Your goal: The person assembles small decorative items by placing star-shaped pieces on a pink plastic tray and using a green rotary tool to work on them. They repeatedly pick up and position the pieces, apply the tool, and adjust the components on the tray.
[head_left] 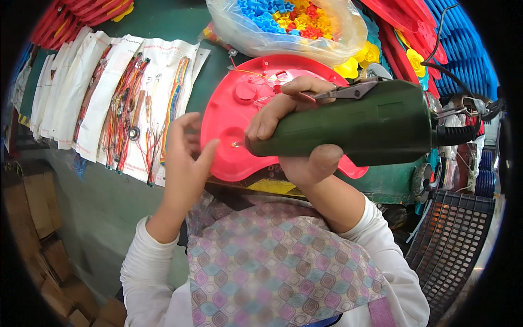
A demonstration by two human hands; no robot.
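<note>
My right hand point(305, 170) is wrapped round a thick dark green electric screwdriver point(354, 128), which lies level with its tip pointing left. A pointed metal piece point(348, 91) runs along the driver's upper side by my fingers; whether it is a lever or a separate tool I cannot tell. The tip hangs over a round hollow in a curved pink-red plastic shell point(222, 111). Red and yellow wires point(260, 75) and a round red part point(245, 93) sit in the shell. My left hand point(182, 144) is open and empty, fingers apart, at the shell's left edge.
White paper sheets with wired components point(128, 103) overlap at the left. Behind the shell stands a clear bag point(218, 24) of blue, yellow and red star-shaped pieces. Stacked blue plastic parts point(463, 49) and a cable point(460, 82) are at the right, with a black crate point(452, 240) below.
</note>
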